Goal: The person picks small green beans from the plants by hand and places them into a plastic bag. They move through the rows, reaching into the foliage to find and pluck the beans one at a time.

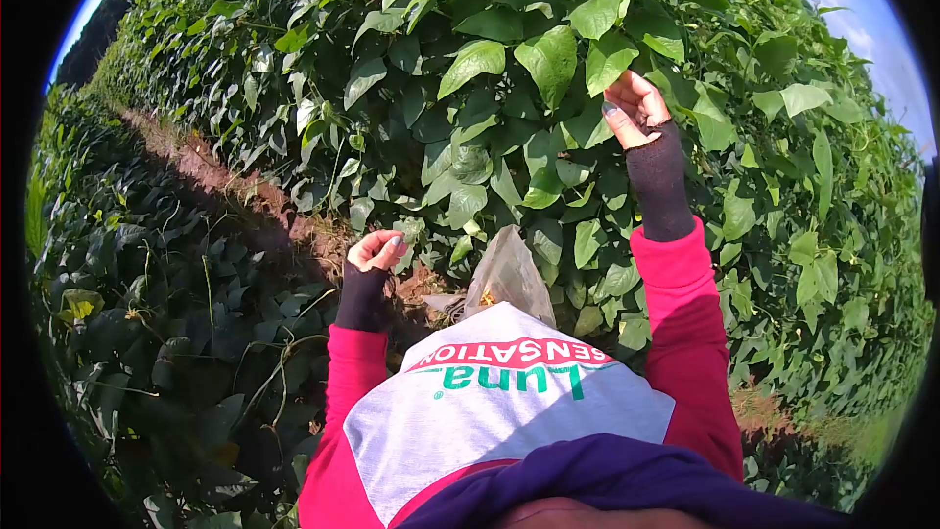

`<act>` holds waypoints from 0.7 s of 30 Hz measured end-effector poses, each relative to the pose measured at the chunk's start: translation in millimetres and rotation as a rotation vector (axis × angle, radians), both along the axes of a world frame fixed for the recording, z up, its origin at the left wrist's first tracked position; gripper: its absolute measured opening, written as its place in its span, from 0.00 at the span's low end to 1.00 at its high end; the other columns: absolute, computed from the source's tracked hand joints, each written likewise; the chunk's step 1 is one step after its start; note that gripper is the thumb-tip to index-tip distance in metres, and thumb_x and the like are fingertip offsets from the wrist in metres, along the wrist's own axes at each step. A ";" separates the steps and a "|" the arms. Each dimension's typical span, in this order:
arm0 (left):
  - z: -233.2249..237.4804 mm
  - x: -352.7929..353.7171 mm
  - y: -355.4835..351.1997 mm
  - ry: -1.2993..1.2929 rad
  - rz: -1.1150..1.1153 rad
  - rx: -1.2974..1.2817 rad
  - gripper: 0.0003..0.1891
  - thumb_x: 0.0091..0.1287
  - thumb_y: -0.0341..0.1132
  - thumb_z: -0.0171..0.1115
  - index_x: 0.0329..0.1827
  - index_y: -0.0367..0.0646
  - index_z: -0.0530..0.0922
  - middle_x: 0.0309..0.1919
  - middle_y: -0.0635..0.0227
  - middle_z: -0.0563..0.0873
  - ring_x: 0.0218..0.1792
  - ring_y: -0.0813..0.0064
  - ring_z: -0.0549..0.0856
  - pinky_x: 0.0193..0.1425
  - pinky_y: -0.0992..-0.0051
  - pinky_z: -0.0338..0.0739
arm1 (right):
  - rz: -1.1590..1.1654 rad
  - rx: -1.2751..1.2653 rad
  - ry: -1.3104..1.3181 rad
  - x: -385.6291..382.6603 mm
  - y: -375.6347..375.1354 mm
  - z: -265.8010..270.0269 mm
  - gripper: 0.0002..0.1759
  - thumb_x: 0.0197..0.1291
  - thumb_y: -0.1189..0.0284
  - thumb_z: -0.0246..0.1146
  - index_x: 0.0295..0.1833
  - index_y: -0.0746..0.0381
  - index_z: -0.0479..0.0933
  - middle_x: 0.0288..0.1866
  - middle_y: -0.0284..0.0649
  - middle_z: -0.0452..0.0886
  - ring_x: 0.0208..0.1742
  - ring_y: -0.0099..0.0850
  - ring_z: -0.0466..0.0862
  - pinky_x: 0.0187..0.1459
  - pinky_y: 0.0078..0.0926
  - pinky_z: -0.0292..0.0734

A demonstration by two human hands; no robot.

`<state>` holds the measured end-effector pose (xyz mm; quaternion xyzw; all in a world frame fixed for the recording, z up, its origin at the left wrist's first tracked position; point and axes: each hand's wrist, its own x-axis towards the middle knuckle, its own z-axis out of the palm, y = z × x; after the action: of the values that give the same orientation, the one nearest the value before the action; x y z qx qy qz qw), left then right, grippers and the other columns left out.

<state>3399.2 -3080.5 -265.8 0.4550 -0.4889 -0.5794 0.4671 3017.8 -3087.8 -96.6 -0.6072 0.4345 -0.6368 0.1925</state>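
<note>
My right hand (638,112), in a dark fingerless glove, is raised among the vine leaves. Its fingers are bent just under a bright green leaf (609,61); the leaf partly covers the fingertips, and what they pinch cannot be made out. Lower down on the left, my left hand (376,252) is held in front of my body with curled fingers and thumb drawn in. Anything inside it is too small or hidden to name. Between my hands, against my shirt, hangs a translucent plastic bag (511,274) with small yellowish bits inside.
A tall, dense wall of leafy climbing plants (470,118) stands right in front of me and runs to both sides. On the left, a strip of reddish soil (230,176) separates it from a lower, shaded row of plants (186,333).
</note>
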 end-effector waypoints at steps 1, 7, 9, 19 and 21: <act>-1.3 6.8 0.2 0.025 0.008 0.020 0.13 0.68 0.39 0.65 0.47 0.38 0.82 0.35 0.71 0.86 0.33 0.83 0.82 0.38 0.82 0.75 | 0.004 0.125 0.025 11.8 1.6 0.4 0.19 0.66 0.74 0.62 0.61 0.64 0.73 0.52 0.38 0.81 0.51 0.25 0.80 0.53 0.22 0.75; -6.4 38.0 1.4 0.048 0.031 -0.044 0.12 0.70 0.36 0.62 0.49 0.37 0.82 0.35 0.69 0.87 0.34 0.82 0.84 0.41 0.80 0.78 | 0.275 0.222 0.272 97.9 -17.6 -7.5 0.13 0.65 0.75 0.62 0.54 0.65 0.79 0.45 0.36 0.83 0.46 0.22 0.81 0.51 0.21 0.76; -3.9 47.6 1.7 0.002 0.044 -0.033 0.12 0.70 0.36 0.63 0.49 0.37 0.82 0.35 0.69 0.87 0.35 0.81 0.84 0.43 0.80 0.79 | 0.375 0.272 0.283 120.1 -35.5 -11.7 0.16 0.64 0.74 0.62 0.56 0.65 0.78 0.48 0.39 0.83 0.49 0.24 0.82 0.53 0.24 0.76; 10.6 72.5 12.8 0.032 0.156 -0.076 0.11 0.70 0.34 0.63 0.49 0.37 0.82 0.36 0.70 0.87 0.37 0.83 0.84 0.45 0.81 0.78 | 0.413 0.218 0.443 161.8 -215.7 17.5 0.29 0.61 0.70 0.65 0.67 0.65 0.69 0.60 0.48 0.79 0.63 0.35 0.78 0.63 0.31 0.71; 10.5 78.3 18.7 0.068 0.198 -0.084 0.11 0.70 0.34 0.62 0.49 0.36 0.82 0.36 0.70 0.87 0.36 0.83 0.83 0.44 0.81 0.77 | 0.074 0.279 0.731 154.9 -254.5 57.1 0.27 0.63 0.69 0.62 0.67 0.61 0.69 0.60 0.39 0.80 0.60 0.32 0.79 0.62 0.29 0.73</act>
<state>3477.4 -3061.8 -255.3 0.4612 -0.4495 -0.5244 0.5570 3172.7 -3342.2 -39.4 -0.7772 0.5346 -0.3059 0.1284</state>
